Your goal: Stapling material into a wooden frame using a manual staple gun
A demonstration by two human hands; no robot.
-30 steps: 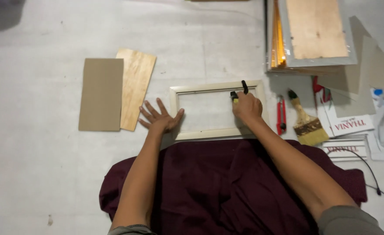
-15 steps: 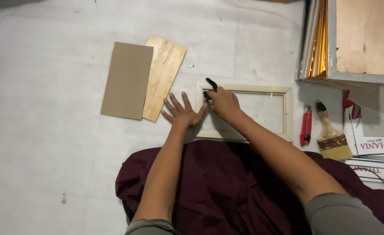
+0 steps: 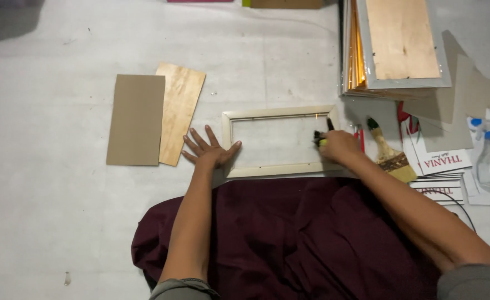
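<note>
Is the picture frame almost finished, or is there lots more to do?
Partway, it seems. The wooden frame lies empty. The left hand presses its left edge flat while the right hand works a small black-tipped tool at the right edge. The cardboard sheet and plywood panel wait beside it, not fitted.

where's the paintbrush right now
In the head view, the paintbrush lies on the floor to the right of the wooden frame, just beyond the right hand, with its bristles toward the booklets.
</note>
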